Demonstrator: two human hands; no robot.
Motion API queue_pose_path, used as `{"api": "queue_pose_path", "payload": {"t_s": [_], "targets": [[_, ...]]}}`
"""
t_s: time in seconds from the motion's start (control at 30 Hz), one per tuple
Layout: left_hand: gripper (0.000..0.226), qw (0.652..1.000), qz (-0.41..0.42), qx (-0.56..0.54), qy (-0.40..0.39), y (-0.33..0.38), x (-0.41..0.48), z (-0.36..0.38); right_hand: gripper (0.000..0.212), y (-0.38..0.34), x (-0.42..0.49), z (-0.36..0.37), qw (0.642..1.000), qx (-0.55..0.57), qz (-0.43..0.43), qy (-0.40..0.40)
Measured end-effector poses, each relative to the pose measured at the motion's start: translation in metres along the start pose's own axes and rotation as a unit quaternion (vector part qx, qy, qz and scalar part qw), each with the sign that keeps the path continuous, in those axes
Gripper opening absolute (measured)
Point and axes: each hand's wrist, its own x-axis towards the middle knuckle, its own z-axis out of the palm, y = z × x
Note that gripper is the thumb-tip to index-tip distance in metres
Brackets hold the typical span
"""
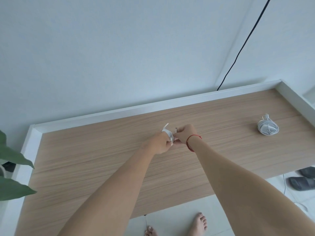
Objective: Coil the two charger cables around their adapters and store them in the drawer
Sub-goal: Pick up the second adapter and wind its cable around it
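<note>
Your left hand (159,144) grips a white adapter (170,137), right hand (185,133) pinching its cable (165,127); one coiled white charger (267,127) lies far right, neither stored.

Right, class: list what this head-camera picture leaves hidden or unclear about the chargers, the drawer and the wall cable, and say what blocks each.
Held charger: head view, mostly covered by the left hand and right hand; how far it is wound cannot be told.
Drawer: nowhere in view; only the desk top shows.
Coiled charger: too small to show its plug clearly.
Black cable: top cut by the upper edge, bottom behind the desk rim.
</note>
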Motion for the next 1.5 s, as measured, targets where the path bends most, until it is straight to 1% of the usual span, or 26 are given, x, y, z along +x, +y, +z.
{"api": "queue_pose_path", "payload": {"t_s": [0.07,0.17,0.2,0.27,0.37,0.47,0.53,0.6,0.77,0.83,0.93,0.97,1.07,1.17,1.4,1.5], "targets": [[0.032,1.000,-0.003,0.001,-0.011,0.000,0.001,-0.005,0.021,-0.002,-0.004,-0.004,0.999,-0.015,-0.039,-0.009],[0.032,1.000,0.002,0.004,-0.018,-0.003,0.000,-0.010,0.018,-0.004,-0.010,-0.013,0.995,-0.031,-0.090,-0.029],[0.033,1.000,0.006,0.002,-0.021,-0.003,-0.002,-0.012,0.016,-0.005,-0.011,-0.015,0.994,-0.021,-0.103,-0.037],[0.034,0.999,0.006,0.003,-0.033,-0.003,-0.004,-0.016,0.019,-0.011,-0.015,-0.017,0.992,0.006,-0.111,-0.056],[0.031,0.999,0.001,-0.007,-0.051,-0.003,-0.004,-0.018,0.015,-0.018,-0.018,-0.014,0.992,0.008,-0.104,-0.075],[0.026,0.998,-0.013,-0.012,-0.055,-0.007,-0.005,-0.014,0.015,-0.015,-0.018,-0.009,0.994,0.025,-0.084,-0.062],[0.022,0.998,-0.024,-0.032,-0.041,-0.014,-0.006,-0.007,0.023,-0.011,-0.017,-0.006,0.996,0.027,-0.069,-0.049],[0.024,0.998,-0.026,-0.051,-0.029,-0.018,-0.008,-0.003,0.029,-0.010,-0.018,-0.004,0.997,0.013,-0.065,-0.048],[0.026,0.997,-0.027,-0.062,-0.041,-0.018,-0.008,-0.006,0.019,-0.013,-0.023,-0.004,0.995,-0.036,-0.079,-0.045],[0.025,0.996,-0.039,-0.068,-0.045,-0.018,-0.007,-0.004,0.016,-0.017,-0.025,-0.003,0.994,-0.066,-0.074,-0.045],[0.026,0.995,-0.048,-0.076,-0.041,-0.017,-0.006,-0.002,0.005,-0.026,-0.028,-0.001,0.992,-0.106,-0.054,-0.050],[0.026,0.995,-0.049,-0.075,-0.045,-0.017,-0.006,-0.003,0.005,-0.029,-0.029,-0.001,0.991,-0.115,-0.042,-0.054],[0.027,0.995,-0.053,-0.067,-0.053,-0.015,-0.006,-0.003,0.015,-0.034,-0.028,-0.003,0.991,-0.117,-0.003,-0.059],[0.028,0.995,-0.057,-0.068,-0.047,-0.015,-0.007,-0.003,0.016,-0.034,-0.030,-0.008,0.992,-0.106,0.025,-0.059],[0.029,0.995,-0.050,-0.069,-0.052,-0.015,-0.007,-0.003,0.018,-0.035,-0.029,-0.008,0.982,-0.136,0.040,-0.121],[0.028,0.996,-0.045,-0.058,-0.050,-0.014,-0.008,-0.004,0.022,-0.039,-0.033,-0.012,0.975,-0.154,0.055,-0.153]]}}
